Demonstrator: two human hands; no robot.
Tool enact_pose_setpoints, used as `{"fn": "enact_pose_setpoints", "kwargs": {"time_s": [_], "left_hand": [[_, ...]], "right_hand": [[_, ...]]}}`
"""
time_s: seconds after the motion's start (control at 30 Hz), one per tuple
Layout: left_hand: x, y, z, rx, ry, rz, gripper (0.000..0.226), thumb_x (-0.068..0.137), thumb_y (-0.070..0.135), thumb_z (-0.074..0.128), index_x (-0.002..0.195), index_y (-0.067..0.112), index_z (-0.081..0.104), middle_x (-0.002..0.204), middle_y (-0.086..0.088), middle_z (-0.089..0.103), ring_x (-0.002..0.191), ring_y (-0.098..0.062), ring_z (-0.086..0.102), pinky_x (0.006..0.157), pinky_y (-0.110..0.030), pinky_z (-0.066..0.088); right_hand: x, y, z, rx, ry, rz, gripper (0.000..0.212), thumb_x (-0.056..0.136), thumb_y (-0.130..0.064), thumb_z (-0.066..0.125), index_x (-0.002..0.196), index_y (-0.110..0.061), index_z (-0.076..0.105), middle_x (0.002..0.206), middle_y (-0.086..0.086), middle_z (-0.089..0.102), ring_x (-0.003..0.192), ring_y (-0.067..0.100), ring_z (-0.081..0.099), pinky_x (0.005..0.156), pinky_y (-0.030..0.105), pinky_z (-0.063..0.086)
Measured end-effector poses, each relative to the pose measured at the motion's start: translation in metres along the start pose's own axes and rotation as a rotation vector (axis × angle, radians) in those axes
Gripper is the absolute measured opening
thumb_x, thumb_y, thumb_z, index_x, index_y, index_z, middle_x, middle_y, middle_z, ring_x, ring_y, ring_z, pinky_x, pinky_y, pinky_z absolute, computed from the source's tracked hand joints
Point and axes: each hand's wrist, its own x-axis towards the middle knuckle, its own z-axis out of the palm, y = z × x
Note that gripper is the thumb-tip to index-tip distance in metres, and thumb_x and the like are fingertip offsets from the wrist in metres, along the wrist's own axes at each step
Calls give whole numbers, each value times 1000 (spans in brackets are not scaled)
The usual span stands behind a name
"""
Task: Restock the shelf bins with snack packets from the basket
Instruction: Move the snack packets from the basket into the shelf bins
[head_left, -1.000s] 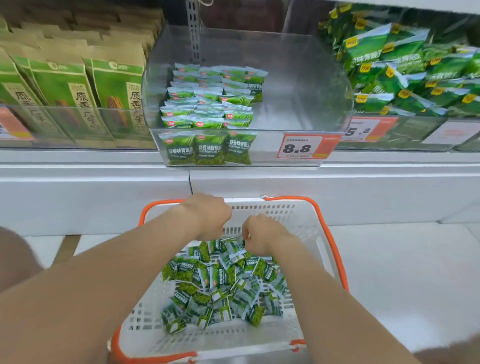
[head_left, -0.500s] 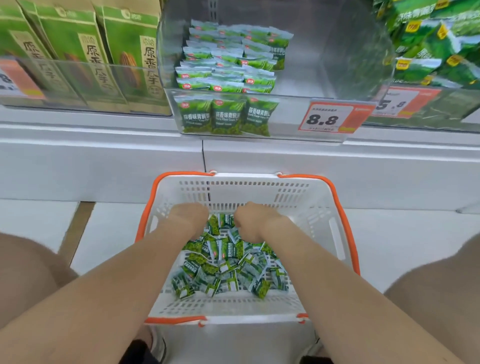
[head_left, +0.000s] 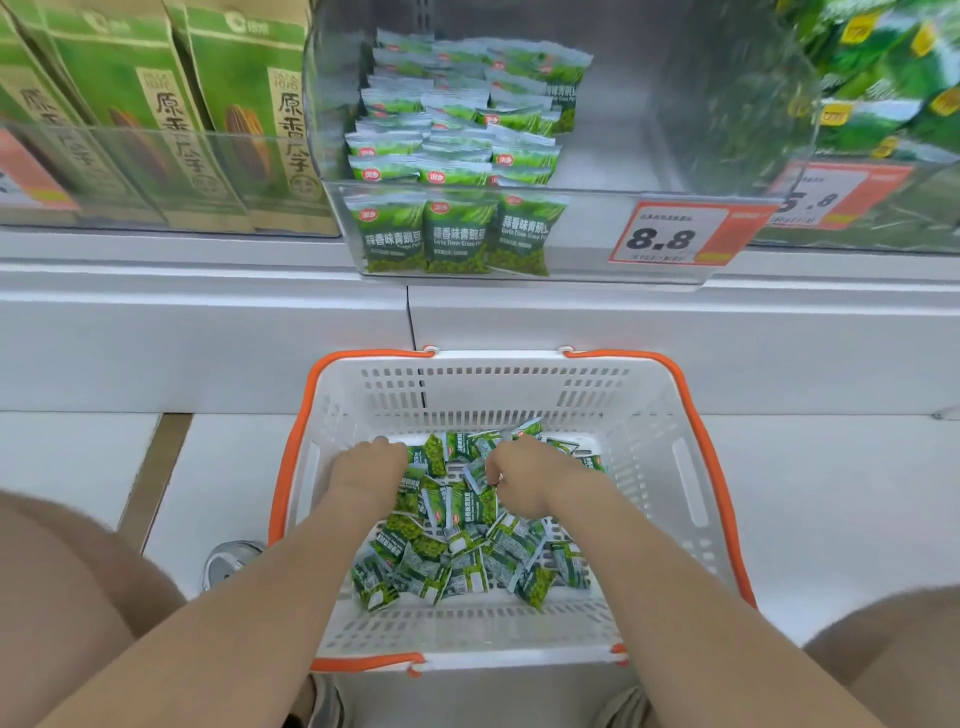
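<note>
Left hand: fingers dug into packets near basket's far wall — grip hidden.
Right hand: fingers curled on packets, probably gathering for the bin.

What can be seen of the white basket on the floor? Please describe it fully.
The basket is white plastic with slotted walls and bottom, and two orange handles lie folded down along its rim. It stands upright on the pale floor, just before the white shelf base. A loose pile of green snack packets covers part of its bottom. The left hand and right hand both reach into that pile.
</note>
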Motion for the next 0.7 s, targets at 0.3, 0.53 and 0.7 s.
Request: {"fn": "enact_pose_setpoints", "kwargs": {"time_s": [0.3, 0.53, 0.7], "left_hand": [[-32, 33, -73, -1108, 548, 179, 43, 74, 19, 92, 105, 29, 64, 105, 18, 64, 99, 0, 61, 72, -15, 52], [-56, 52, -121, -1077, 599, 368, 74, 54, 39, 103, 114, 42, 59, 112, 19, 58, 95, -9, 61, 73, -39, 61], [-73, 61, -163, -1108, 778, 437, 58, 63, 44, 96, 108, 36, 61, 106, 14, 64, 90, -13, 64, 68, -37, 60]], "right_hand": [[-27, -3, -13, 1154, 251, 46, 45, 93, -41, 77, 121, -6, 68, 108, 11, 77, 93, 21, 78, 92, 43, 62], [-63, -8, -43, 1404, 626, -112, 18, 89, -15, 80, 105, -13, 73, 82, 8, 71, 85, 26, 70, 85, 61, 60], [-91, -28, -66, 1311, 917, -301, 15, 94, -13, 74, 105, -23, 75, 91, 2, 76, 86, 17, 74, 76, 41, 63]]}}
